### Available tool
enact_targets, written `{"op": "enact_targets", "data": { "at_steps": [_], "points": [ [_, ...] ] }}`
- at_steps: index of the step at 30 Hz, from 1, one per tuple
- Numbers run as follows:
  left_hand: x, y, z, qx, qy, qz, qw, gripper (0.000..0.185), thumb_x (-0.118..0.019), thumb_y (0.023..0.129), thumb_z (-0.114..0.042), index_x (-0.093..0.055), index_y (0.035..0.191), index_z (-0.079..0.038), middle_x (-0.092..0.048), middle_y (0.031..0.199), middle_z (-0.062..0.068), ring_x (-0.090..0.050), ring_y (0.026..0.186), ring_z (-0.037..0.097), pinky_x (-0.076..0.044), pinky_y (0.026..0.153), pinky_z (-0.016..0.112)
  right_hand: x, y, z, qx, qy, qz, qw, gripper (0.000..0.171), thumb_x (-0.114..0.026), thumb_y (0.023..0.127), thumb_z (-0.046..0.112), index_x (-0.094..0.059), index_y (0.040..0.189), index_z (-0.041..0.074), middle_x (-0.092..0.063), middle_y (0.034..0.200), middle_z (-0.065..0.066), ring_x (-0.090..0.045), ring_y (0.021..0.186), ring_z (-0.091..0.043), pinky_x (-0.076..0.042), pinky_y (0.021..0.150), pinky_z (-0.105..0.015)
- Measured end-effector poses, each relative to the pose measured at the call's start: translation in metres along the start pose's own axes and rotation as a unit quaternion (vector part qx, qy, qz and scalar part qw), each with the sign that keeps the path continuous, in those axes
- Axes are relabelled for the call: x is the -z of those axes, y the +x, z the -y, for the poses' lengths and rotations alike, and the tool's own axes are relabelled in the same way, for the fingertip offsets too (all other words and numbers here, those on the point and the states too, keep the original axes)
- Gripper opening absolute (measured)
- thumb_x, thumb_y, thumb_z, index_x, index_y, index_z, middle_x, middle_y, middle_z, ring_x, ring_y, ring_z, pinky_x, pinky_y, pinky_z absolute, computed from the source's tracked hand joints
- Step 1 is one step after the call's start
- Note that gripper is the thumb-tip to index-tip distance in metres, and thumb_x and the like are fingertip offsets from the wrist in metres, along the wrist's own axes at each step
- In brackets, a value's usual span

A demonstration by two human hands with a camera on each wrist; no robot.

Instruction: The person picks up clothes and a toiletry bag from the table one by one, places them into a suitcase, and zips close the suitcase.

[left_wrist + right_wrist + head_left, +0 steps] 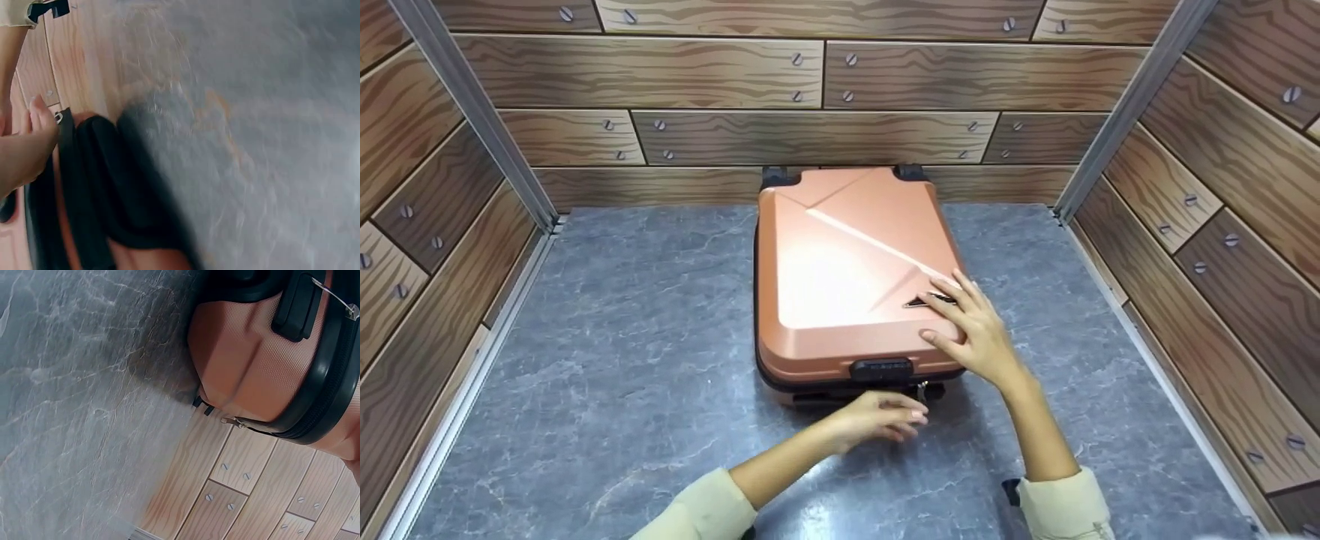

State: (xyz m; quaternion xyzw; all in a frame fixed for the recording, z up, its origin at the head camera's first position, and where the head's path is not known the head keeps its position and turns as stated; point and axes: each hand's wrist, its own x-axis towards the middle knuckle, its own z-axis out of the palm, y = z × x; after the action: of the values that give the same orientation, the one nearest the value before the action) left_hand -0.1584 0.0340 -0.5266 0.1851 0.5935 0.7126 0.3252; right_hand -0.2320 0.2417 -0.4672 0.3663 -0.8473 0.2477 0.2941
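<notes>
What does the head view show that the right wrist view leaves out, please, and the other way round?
Only the head view shows both hands: the right hand rests flat on the lid of the orange suitcase, and the left hand reaches to its near edge by the zipper pulls. Only the right wrist view shows a zipper pull on the black zipper band close up. Both show the suitcase, the grey marbled floor and the wood-patterned walls.

Staged test booth, wood-plank printed wall panels (810, 135), metal corner posts (472, 112), grey marble-look floor (622, 337)
</notes>
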Motion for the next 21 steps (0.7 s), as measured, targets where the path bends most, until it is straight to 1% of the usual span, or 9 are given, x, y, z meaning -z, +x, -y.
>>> {"op": "enact_targets", "data": {
  "at_steps": [1, 3, 4, 6, 9, 12, 14, 17, 21],
  "points": [
    [0.0, 0.002, 0.002, 0.04, -0.065, 0.003, 0.9971, 0.031, -0.055, 0.092, -0.012, -0.057, 0.118, 0.005, -0.062, 0.109, 0.017, -0.06, 0.097, 0.032, -0.047, 0.086, 0.041, 0.0, 0.0, 0.0, -0.001, 0.001, -0.001, 1.0, 0.054, -0.055, 0.086, 0.052, -0.059, 0.125, 0.014, -0.048, 0.133, -0.009, -0.03, 0.128, -0.039, -0.019, 0.103, -0.055],
    [0.001, 0.005, 0.006, 0.093, -0.165, 0.014, 0.9818, 0.037, -0.049, 0.095, -0.014, -0.049, 0.126, 0.006, -0.057, 0.118, 0.021, -0.055, 0.105, 0.035, -0.042, 0.092, 0.042, -0.001, 0.0, 0.0, -0.002, 0.004, -0.005, 1.0, 0.054, -0.055, 0.086, 0.052, -0.06, 0.124, 0.015, -0.048, 0.133, -0.009, -0.03, 0.128, -0.039, -0.019, 0.103, -0.055],
    [0.0, 0.007, 0.008, 0.108, -0.199, 0.018, 0.9739, 0.039, -0.048, 0.096, -0.016, -0.046, 0.129, 0.005, -0.055, 0.121, 0.021, -0.054, 0.108, 0.034, -0.041, 0.093, 0.041, -0.001, 0.0, 0.0, -0.002, 0.006, -0.007, 1.0, 0.053, -0.056, 0.085, 0.052, -0.06, 0.124, 0.015, -0.049, 0.133, -0.009, -0.03, 0.127, -0.039, -0.019, 0.103, -0.056],
    [0.0, 0.011, 0.011, 0.116, -0.248, 0.02, 0.9615, 0.042, -0.046, 0.097, -0.018, -0.043, 0.133, 0.002, -0.052, 0.124, 0.021, -0.052, 0.111, 0.033, -0.04, 0.095, 0.04, -0.001, 0.0, 0.0, -0.002, 0.009, -0.012, 1.0, 0.053, -0.057, 0.085, 0.051, -0.06, 0.123, 0.014, -0.049, 0.132, -0.009, -0.031, 0.127, -0.039, -0.018, 0.103, -0.055],
    [-0.003, 0.016, 0.014, 0.107, -0.286, 0.016, 0.9521, 0.042, -0.044, 0.097, -0.021, -0.042, 0.136, -0.003, -0.05, 0.128, 0.019, -0.048, 0.115, 0.032, -0.037, 0.097, 0.039, -0.002, 0.0, 0.0, -0.001, 0.012, -0.014, 1.0, 0.052, -0.058, 0.085, 0.05, -0.061, 0.123, 0.014, -0.049, 0.132, -0.009, -0.031, 0.127, -0.039, -0.017, 0.104, -0.054],
    [-0.007, 0.019, 0.013, 0.097, -0.299, 0.003, 0.9494, 0.042, -0.043, 0.098, -0.022, -0.043, 0.135, -0.002, -0.051, 0.128, 0.016, -0.045, 0.119, 0.032, -0.036, 0.098, 0.038, -0.002, -0.001, 0.0, -0.002, 0.012, -0.014, 1.0, 0.053, -0.058, 0.085, 0.05, -0.061, 0.123, 0.014, -0.049, 0.132, -0.01, -0.031, 0.127, -0.039, -0.017, 0.104, -0.053],
    [-0.009, 0.019, 0.012, 0.098, -0.309, -0.005, 0.946, 0.041, -0.043, 0.098, -0.022, -0.044, 0.133, 0.0, -0.051, 0.127, 0.017, -0.043, 0.12, 0.032, -0.037, 0.098, 0.038, -0.002, 0.0, 0.001, -0.001, 0.011, -0.015, 1.0, 0.053, -0.057, 0.085, 0.051, -0.061, 0.123, 0.014, -0.049, 0.132, -0.01, -0.031, 0.127, -0.039, -0.019, 0.103, -0.054],
    [-0.012, 0.017, 0.01, 0.112, -0.327, -0.011, 0.9384, 0.033, -0.042, 0.098, -0.019, -0.049, 0.123, 0.001, -0.052, 0.125, 0.02, -0.044, 0.119, 0.035, -0.037, 0.097, 0.039, -0.002, 0.0, 0.001, -0.002, 0.01, -0.016, 1.0, 0.053, -0.057, 0.085, 0.051, -0.061, 0.123, 0.015, -0.05, 0.132, -0.009, -0.031, 0.127, -0.039, -0.02, 0.102, -0.055],
    [-0.015, 0.016, 0.009, 0.136, -0.357, -0.016, 0.9239, 0.013, -0.043, 0.097, -0.016, -0.05, 0.103, -0.006, -0.051, 0.122, 0.025, -0.047, 0.115, 0.036, -0.039, 0.096, 0.04, -0.002, 0.0, 0.001, -0.007, 0.009, -0.017, 1.0, 0.053, -0.057, 0.085, 0.052, -0.061, 0.123, 0.015, -0.05, 0.132, -0.009, -0.031, 0.127, -0.038, -0.019, 0.103, -0.054]
  ]
}}
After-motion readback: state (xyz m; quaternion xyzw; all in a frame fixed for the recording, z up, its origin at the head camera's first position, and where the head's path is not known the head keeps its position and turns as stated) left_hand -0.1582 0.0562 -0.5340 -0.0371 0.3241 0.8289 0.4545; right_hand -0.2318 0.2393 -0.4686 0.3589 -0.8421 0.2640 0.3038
